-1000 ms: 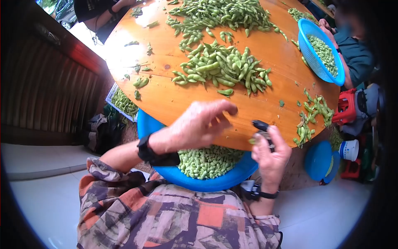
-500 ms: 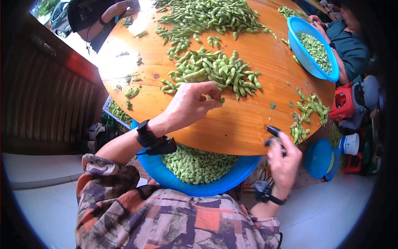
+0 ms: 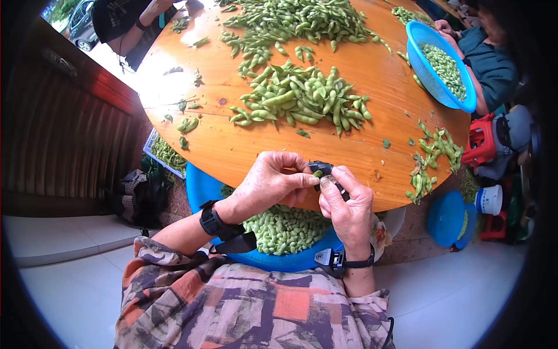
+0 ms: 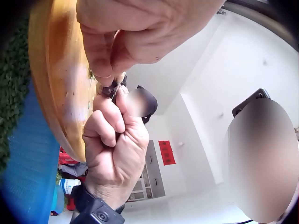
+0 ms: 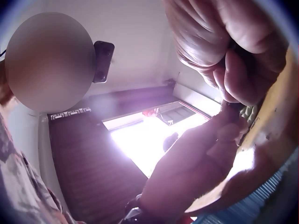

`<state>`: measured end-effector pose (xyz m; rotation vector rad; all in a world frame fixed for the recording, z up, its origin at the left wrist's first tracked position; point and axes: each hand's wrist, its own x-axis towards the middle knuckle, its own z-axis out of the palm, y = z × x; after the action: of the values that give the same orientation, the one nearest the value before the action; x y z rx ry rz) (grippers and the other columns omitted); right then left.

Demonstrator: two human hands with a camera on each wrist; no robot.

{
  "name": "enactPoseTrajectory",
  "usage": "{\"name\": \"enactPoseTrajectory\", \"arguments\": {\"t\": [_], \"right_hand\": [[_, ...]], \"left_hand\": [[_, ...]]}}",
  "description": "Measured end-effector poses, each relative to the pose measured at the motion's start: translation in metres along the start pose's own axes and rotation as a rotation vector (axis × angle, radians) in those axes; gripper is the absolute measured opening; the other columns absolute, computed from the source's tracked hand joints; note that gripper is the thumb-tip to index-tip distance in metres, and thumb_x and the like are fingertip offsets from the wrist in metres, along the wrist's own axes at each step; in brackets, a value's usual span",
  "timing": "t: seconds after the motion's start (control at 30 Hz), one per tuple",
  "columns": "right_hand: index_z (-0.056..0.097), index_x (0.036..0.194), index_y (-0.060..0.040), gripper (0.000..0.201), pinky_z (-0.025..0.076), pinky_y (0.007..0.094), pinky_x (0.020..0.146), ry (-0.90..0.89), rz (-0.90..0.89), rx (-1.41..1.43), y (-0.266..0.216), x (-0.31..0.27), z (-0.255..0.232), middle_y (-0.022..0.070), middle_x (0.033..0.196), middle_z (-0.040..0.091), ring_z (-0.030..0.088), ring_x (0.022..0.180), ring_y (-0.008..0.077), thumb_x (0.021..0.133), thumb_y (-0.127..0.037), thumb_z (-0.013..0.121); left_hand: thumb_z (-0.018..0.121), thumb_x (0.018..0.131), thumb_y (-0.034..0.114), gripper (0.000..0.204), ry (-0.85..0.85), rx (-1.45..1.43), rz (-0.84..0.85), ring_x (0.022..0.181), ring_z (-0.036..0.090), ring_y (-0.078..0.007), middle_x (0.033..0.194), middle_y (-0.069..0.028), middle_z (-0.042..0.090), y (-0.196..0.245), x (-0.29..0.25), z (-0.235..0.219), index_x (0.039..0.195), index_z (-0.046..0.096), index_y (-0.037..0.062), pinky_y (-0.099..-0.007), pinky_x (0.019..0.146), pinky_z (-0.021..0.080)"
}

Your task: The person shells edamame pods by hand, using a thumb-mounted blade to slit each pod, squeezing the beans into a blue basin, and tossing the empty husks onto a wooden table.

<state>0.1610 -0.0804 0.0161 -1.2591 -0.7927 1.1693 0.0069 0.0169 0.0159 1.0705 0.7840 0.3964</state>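
Both hands meet over the table's near edge. My left hand (image 3: 270,181) pinches a small green pod (image 3: 317,174) between thumb and fingers. My right hand (image 3: 350,208), curled close against it, holds a black piece (image 3: 320,167) at its fingertips beside the pod. In the left wrist view, the left hand (image 4: 145,30) comes from above and the right hand (image 4: 117,144) from below, their fingertips meeting. The right wrist view has the right hand (image 5: 229,46) above the left hand (image 5: 191,163); the pod is hidden there. Shelled beans (image 3: 285,231) lie below the hands.
A pod pile (image 3: 308,96) sits mid-table (image 3: 250,145), with a bigger heap (image 3: 302,20) behind. Loose pods (image 3: 436,152) lie at the right edge. A blue basket (image 3: 415,55) of beans stands back right; a blue basin (image 3: 200,185) is under the near edge. Two people sit across.
The left hand has come back from the pod pile toward me with a pod. The right hand has moved left and inward, and the two now meet.
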Motion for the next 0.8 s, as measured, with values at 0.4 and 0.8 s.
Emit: {"name": "enactPoseTrajectory", "arguments": {"t": [0.4,0.8], "right_hand": [[0.066,0.098,0.0029,0.017,0.050,0.0314,0.056,-0.084,-0.690,-0.713,-0.001,-0.007,-0.004,0.0106,0.087,0.059,0.062,0.066,0.0229,0.082,0.007,0.065],[0.066,0.094,0.0027,0.016,0.048,0.0336,0.060,-0.269,-0.374,-0.708,-0.005,-0.025,-0.014,0.0129,0.080,0.061,0.061,0.067,0.0255,0.078,0.007,0.068]], "left_hand": [[0.066,0.093,0.005,0.006,-0.166,-0.218,-0.080,0.057,0.053,-0.0075,0.074,-0.0006,0.062,-0.007,-0.022,-0.008,0.098,0.063,0.0020,-0.0225,0.051,0.042],[0.066,0.068,0.001,0.014,-0.053,0.850,0.496,0.055,0.052,-0.0239,0.063,-0.0085,0.048,-0.046,-0.067,-0.027,0.069,0.052,0.0003,-0.0349,0.049,0.040]]}}
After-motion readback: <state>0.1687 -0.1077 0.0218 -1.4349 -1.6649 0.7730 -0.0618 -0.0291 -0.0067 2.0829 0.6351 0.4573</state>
